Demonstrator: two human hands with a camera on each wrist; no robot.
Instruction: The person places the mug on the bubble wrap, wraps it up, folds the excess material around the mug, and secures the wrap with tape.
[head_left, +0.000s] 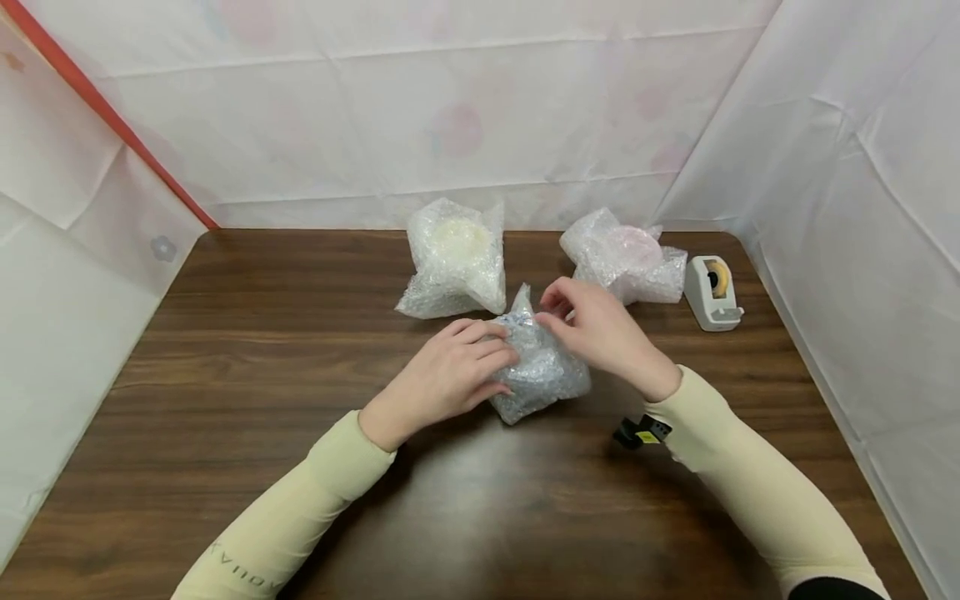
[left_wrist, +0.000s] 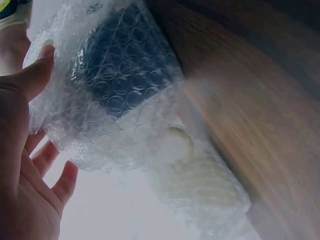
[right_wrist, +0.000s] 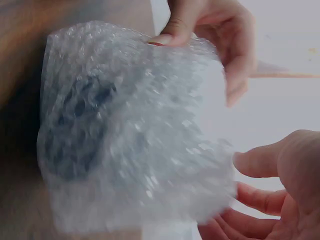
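A bubble-wrapped bundle [head_left: 542, 371] rests on the table between both hands. Through its clear wrap shows a dark blue item [left_wrist: 132, 60], whose kind I cannot tell. My left hand [head_left: 463, 367] holds the bundle's left side, its thumb [right_wrist: 172, 27] on the wrap and its fingers bent round the edge. At the bundle's upper right, my right hand [head_left: 592, 321] has loosely bent fingers, with thumb and forefinger apart. Its thumb [right_wrist: 260, 161] is at the wrap's edge, and some lower fingers are partly hidden behind the wrap.
Behind stand a bubble-wrapped cream item [head_left: 459, 246] and a bubble-wrapped pink item [head_left: 633, 246]. A white tape dispenser [head_left: 711, 292] with a yellowish roll sits at the right. The wooden table [head_left: 247, 358] is bordered by pale cloth walls [head_left: 465, 100].
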